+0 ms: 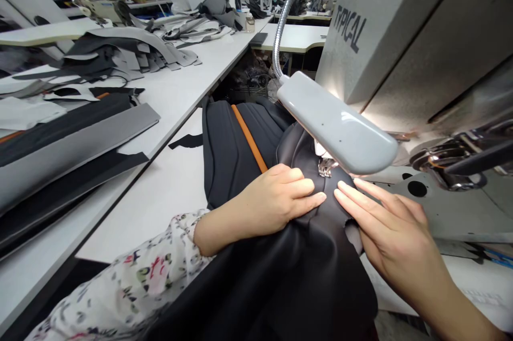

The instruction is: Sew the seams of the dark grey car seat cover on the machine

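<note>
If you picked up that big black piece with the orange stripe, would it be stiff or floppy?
The black piece would probably flop, since it sags in soft folds below the left hand and right hand. It might feel a bit slippery, as its surface looks smooth and slightly shiny.

White table point(168, 90), grey-black pieces point(140, 47), probably fabric.
</note>
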Demonstrator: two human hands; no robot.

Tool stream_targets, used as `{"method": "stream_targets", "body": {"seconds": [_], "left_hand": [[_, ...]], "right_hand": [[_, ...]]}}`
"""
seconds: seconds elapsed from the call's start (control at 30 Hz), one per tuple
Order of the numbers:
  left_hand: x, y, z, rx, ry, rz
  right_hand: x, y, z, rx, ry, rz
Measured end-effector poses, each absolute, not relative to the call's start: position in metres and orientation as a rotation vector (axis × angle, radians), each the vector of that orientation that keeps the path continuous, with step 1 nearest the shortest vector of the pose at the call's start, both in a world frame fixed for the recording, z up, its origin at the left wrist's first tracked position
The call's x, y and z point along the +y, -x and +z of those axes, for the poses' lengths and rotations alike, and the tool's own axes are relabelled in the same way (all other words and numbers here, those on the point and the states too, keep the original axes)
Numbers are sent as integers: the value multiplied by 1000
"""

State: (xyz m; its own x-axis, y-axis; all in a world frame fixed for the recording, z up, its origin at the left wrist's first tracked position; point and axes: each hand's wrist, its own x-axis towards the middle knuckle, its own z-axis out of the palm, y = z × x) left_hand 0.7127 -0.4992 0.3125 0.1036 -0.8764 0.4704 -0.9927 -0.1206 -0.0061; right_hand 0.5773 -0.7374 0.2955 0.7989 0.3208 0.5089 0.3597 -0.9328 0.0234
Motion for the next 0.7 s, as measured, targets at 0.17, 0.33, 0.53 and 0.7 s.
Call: {"method": "stream_targets", "body": {"seconds": [0.17,0.33,0.53,0.7], "left_hand": [[-503,-716,312,-1821,-2107,495],[-507,-720,310,-1766,-2111,446],[-510,-726,310,-1773,-2030,404],[-512,-727,312,-1751,-2119,319]], "right_hand": [[-745,-589,296,-552,2931,-801],[-751,-601,295,-530,2913,-847],[-757,-615,287,-469,2841,-916],[-762,-631,282,-487,2711,-991]]}}
